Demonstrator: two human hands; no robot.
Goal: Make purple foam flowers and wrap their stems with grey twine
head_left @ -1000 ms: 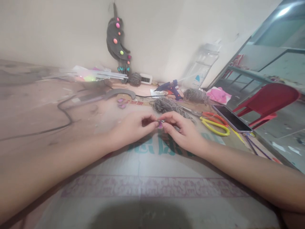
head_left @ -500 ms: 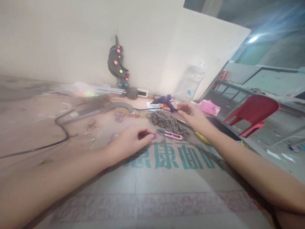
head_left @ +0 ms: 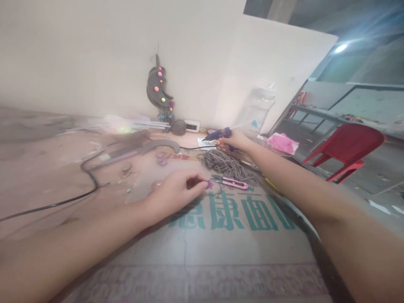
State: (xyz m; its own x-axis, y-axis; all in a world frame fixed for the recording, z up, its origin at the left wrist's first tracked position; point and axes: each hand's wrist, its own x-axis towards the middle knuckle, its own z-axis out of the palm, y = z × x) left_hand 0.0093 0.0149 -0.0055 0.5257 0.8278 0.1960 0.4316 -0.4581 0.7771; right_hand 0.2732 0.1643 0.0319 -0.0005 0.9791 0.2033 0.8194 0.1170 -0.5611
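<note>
My left hand is closed in a pinch over the cardboard, with a small purple piece at its fingertips; a thin grey cord hangs by it. Farther back, my right hand is wrapped round the dark blue hot glue gun, whose nozzle points left. Part of the gun's handle is hidden by the fingers. Pink thread snips lie just right of the purple piece. Behind them is a tangled heap of grey cord, below my right hand.
A crescent moon decoration hangs against the pale wall. A ball of grey yarn, a white digital timer and a clear bottle stand at the back. A black cable crosses the left side. A red chair is beyond the table.
My right hand has moved from beside the glue gun's handle to a grip round the gun. My left hand keeps its pinch. The whole view has shifted slightly.
</note>
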